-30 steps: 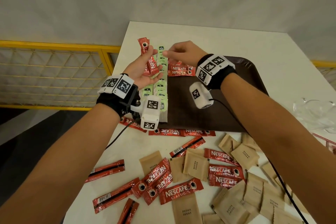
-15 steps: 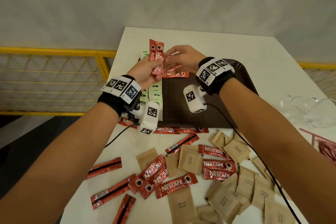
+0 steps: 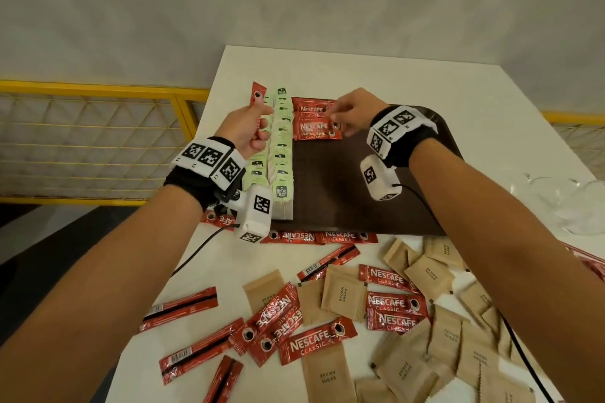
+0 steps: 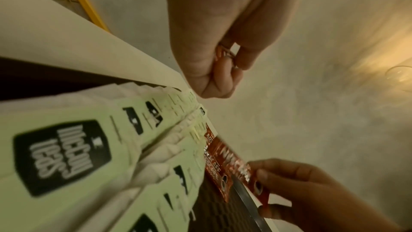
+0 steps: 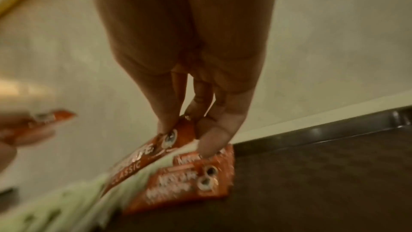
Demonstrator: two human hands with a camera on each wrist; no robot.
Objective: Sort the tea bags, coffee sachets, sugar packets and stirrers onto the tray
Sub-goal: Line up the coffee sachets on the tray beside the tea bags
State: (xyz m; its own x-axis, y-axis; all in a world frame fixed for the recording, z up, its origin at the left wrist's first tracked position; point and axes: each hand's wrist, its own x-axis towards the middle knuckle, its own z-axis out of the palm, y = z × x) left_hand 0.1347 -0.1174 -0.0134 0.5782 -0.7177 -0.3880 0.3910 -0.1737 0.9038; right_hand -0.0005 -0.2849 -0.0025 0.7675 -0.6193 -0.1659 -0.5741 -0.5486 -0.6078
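Sugar packets (image 3: 435,334) and loose sachets (image 3: 314,342) lying scattered on table (image 3: 376,75) nearest (unsorted). Tray (image 3: 353,193) beyond, tea bags (image 3: 281,154) lining its left edge. Left hand (image 3: 244,131) clenching upright sachet (image 3: 257,95). Right hand (image 3: 352,111) pinching sachet (image 5: 142,154) over sachet stack (image 3: 316,123) at tray's far end.

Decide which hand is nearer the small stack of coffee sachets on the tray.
Right. The right hand pinches a sachet right at the stack of coffee sachets; the left hand is beyond the tea bags, gripping other sachets.
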